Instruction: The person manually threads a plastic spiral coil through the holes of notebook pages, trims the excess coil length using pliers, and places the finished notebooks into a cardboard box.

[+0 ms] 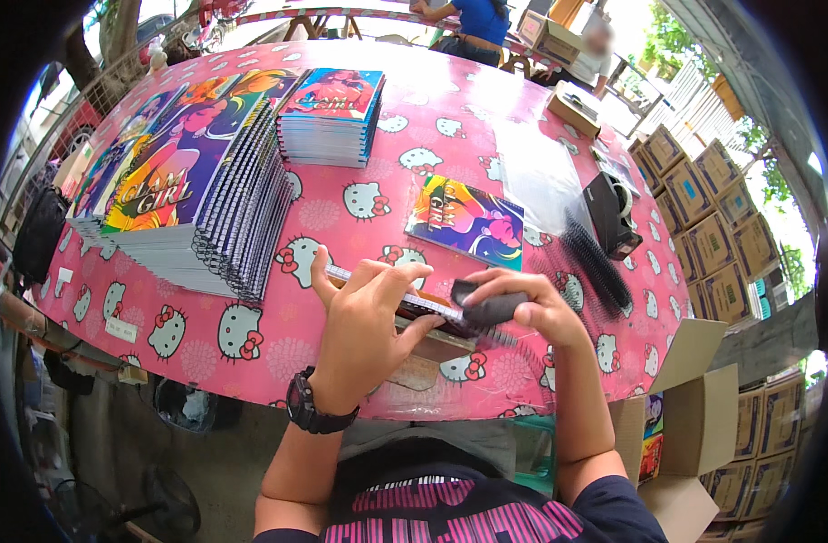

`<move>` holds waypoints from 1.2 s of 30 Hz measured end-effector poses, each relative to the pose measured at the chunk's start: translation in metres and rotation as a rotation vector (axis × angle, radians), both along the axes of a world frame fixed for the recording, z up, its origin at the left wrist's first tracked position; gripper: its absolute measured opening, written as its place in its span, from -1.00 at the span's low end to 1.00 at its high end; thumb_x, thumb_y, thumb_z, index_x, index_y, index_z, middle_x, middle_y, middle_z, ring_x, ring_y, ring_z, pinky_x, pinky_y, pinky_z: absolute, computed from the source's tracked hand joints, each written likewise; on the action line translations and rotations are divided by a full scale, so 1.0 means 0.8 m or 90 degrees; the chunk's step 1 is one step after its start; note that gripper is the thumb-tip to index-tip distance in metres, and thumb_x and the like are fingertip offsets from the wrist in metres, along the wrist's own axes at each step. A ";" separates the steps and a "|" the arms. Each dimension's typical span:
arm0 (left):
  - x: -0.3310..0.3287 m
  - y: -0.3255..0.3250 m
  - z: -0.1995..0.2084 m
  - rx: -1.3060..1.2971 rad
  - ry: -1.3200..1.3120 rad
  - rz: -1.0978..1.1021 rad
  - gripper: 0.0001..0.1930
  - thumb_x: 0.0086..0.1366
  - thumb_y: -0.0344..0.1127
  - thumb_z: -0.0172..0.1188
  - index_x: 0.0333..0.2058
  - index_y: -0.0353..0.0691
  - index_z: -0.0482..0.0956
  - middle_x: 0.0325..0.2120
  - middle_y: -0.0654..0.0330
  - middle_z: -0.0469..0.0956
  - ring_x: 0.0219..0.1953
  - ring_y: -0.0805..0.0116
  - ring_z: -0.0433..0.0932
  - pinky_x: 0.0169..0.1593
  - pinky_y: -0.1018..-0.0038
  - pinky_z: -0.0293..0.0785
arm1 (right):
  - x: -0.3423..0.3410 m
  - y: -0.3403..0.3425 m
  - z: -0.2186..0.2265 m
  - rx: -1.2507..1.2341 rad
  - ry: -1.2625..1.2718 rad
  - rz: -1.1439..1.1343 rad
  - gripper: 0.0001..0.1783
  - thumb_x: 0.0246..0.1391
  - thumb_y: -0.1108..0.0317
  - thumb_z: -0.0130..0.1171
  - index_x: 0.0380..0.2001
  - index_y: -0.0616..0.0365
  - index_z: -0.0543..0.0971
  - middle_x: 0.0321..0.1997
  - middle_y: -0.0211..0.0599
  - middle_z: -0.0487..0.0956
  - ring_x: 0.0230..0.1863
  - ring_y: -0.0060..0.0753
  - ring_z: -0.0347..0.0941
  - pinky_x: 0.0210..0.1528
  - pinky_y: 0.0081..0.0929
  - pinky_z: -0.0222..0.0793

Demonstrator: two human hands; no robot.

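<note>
My left hand (pixel 364 326) is closed on a notebook (pixel 423 305), held on edge just above the table's near side. The notebook's pale punched edge runs slantwise between my hands; most of its cover is hidden. My right hand (pixel 542 303) grips a black hand tool (pixel 493 309) at the right end of that edge. The tool is smeared by motion, so its exact kind is unclear. Thin dark coil wire blurs below my right hand. Beyond my hands a notebook with a colourful illustrated cover (pixel 468 222) lies flat. Black plastic spiral coils (pixel 597 269) lie to its right.
Tall stacks of spiral notebooks (pixel 237 213) stand at left, with a shorter stack (pixel 330 118) behind. A black device (pixel 610 215) and clear plastic (pixel 536 167) lie at right. An open carton (pixel 699 421) stands lower right, near piled cartons (pixel 717 244). Two people are beyond the table.
</note>
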State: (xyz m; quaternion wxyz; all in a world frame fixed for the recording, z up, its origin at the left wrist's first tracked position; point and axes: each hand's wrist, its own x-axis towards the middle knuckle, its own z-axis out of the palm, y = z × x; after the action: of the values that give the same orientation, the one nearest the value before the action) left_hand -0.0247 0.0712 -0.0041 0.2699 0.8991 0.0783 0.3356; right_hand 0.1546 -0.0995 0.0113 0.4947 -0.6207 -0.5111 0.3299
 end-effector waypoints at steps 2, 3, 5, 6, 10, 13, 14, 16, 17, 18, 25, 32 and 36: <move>0.003 0.002 0.002 0.029 0.002 0.003 -0.52 -0.09 -0.20 0.41 -0.13 -0.05 0.52 -0.41 0.36 0.55 -0.16 0.36 0.49 0.23 -0.15 -0.26 | 0.006 -0.007 0.006 0.045 0.043 -0.020 -0.18 -0.19 -0.32 0.18 -0.23 0.35 0.61 -0.02 0.07 0.50 0.04 -0.12 0.42 0.11 -0.30 0.27; 0.003 -0.001 0.002 0.041 -0.012 0.010 -0.57 -0.09 -0.17 0.41 -0.18 -0.03 0.55 -0.39 0.35 0.55 -0.15 0.35 0.49 0.24 -0.14 -0.25 | 0.008 -0.015 0.005 0.111 0.117 0.023 -0.22 -0.19 -0.28 0.20 -0.22 0.32 0.61 -0.01 0.05 0.51 0.04 -0.14 0.42 0.10 -0.31 0.28; 0.006 -0.006 0.003 0.039 -0.023 -0.009 -0.56 -0.09 -0.16 0.40 -0.17 -0.03 0.55 -0.39 0.36 0.55 -0.16 0.36 0.49 0.24 -0.14 -0.26 | 0.005 -0.021 0.009 0.125 0.164 0.091 -0.32 -0.17 -0.19 0.24 -0.20 0.26 0.62 -0.01 -0.02 0.51 0.03 -0.22 0.42 0.07 -0.34 0.29; 0.007 -0.007 0.003 0.038 -0.029 -0.019 -0.56 -0.08 -0.16 0.40 -0.17 -0.03 0.55 -0.38 0.36 0.55 -0.17 0.36 0.49 0.24 -0.14 -0.26 | 0.002 -0.016 0.011 0.009 -0.052 0.030 -0.29 -0.17 -0.22 0.23 -0.22 0.28 0.62 -0.03 -0.02 0.52 0.02 -0.24 0.43 0.07 -0.35 0.29; 0.009 -0.009 0.002 0.022 -0.023 -0.029 -0.52 -0.10 -0.18 0.42 -0.14 -0.04 0.53 -0.40 0.39 0.55 -0.19 0.39 0.50 0.25 -0.11 -0.26 | 0.006 -0.016 0.006 0.017 0.034 -0.044 -0.44 -0.07 -0.03 0.24 -0.22 0.31 0.61 -0.04 -0.08 0.54 0.01 -0.26 0.42 0.05 -0.35 0.30; 0.009 -0.009 0.001 0.004 -0.024 -0.024 -0.47 -0.12 -0.19 0.43 -0.10 -0.05 0.50 -0.45 0.40 0.54 -0.22 0.41 0.50 0.26 -0.08 -0.25 | -0.001 -0.008 0.014 0.070 0.055 0.063 -0.53 -0.03 0.07 0.26 -0.26 0.32 0.61 -0.08 -0.11 0.57 -0.07 -0.26 0.47 0.01 -0.32 0.34; 0.009 -0.009 0.005 -0.002 -0.017 -0.025 -0.45 -0.13 -0.20 0.44 -0.09 -0.05 0.49 -0.47 0.41 0.53 -0.22 0.42 0.51 0.26 -0.07 -0.25 | 0.007 0.002 0.006 -0.046 -0.126 -0.047 -0.37 -0.08 -0.14 0.22 -0.28 0.32 0.62 -0.09 -0.12 0.58 -0.04 -0.19 0.48 0.06 -0.30 0.32; 0.008 -0.008 0.007 -0.010 -0.020 -0.027 -0.42 -0.13 -0.19 0.44 -0.07 -0.05 0.47 -0.50 0.42 0.52 -0.24 0.42 0.51 0.26 -0.06 -0.25 | 0.015 0.008 0.006 -0.104 -0.211 -0.102 -0.31 -0.09 -0.22 0.19 -0.27 0.31 0.62 -0.09 -0.09 0.57 -0.02 -0.18 0.47 0.09 -0.31 0.30; 0.006 -0.007 0.003 -0.012 -0.029 -0.027 -0.41 -0.13 -0.19 0.45 -0.06 -0.05 0.46 -0.51 0.43 0.51 -0.25 0.43 0.51 0.26 -0.06 -0.26 | 0.009 0.007 0.011 0.028 -0.023 -0.004 -0.35 -0.07 -0.18 0.19 -0.26 0.29 0.63 -0.10 -0.08 0.58 -0.01 -0.20 0.46 0.09 -0.32 0.30; 0.005 -0.005 0.001 -0.013 -0.037 -0.027 -0.40 -0.13 -0.18 0.45 -0.04 -0.05 0.45 -0.53 0.43 0.51 -0.26 0.43 0.51 0.26 -0.06 -0.26 | 0.001 0.008 0.019 0.154 0.167 0.098 -0.39 -0.04 -0.14 0.20 -0.25 0.28 0.63 -0.11 -0.07 0.58 0.00 -0.21 0.45 0.08 -0.34 0.29; -0.001 0.020 -0.029 -0.220 -0.260 0.035 -0.21 -0.10 -0.31 0.45 0.14 -0.19 0.27 0.02 0.13 0.39 0.10 0.25 0.35 0.28 0.13 -0.04 | 0.013 0.019 0.011 0.092 0.011 0.073 -0.56 -0.04 0.07 0.24 -0.21 0.21 0.63 -0.06 -0.06 0.55 0.05 -0.18 0.41 0.07 -0.25 0.29; -0.005 0.021 -0.072 -0.671 -0.357 -0.078 -0.41 0.11 -0.47 0.31 0.12 -0.37 0.32 -0.15 0.12 0.50 -0.09 0.44 0.46 0.02 0.49 0.39 | 0.003 0.033 0.008 0.126 0.112 0.099 -0.46 -0.05 -0.05 0.26 -0.22 0.26 0.63 -0.07 -0.06 0.55 0.02 -0.16 0.42 0.06 -0.32 0.30; -0.005 0.023 -0.073 -0.701 -0.365 -0.083 -0.42 0.12 -0.50 0.30 0.13 -0.38 0.31 -0.15 0.16 0.48 -0.12 0.47 0.44 -0.01 0.51 0.38 | -0.002 0.057 0.006 -0.129 -0.334 -0.086 -0.61 -0.03 0.13 0.29 -0.24 0.21 0.64 -0.05 -0.10 0.55 0.02 -0.21 0.42 0.06 -0.34 0.32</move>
State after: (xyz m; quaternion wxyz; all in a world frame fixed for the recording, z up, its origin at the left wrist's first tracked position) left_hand -0.0288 0.0899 -0.0623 0.7240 0.5054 0.1093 0.4566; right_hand 0.1528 -0.0536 0.0161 0.3018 -0.7637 -0.5436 0.1737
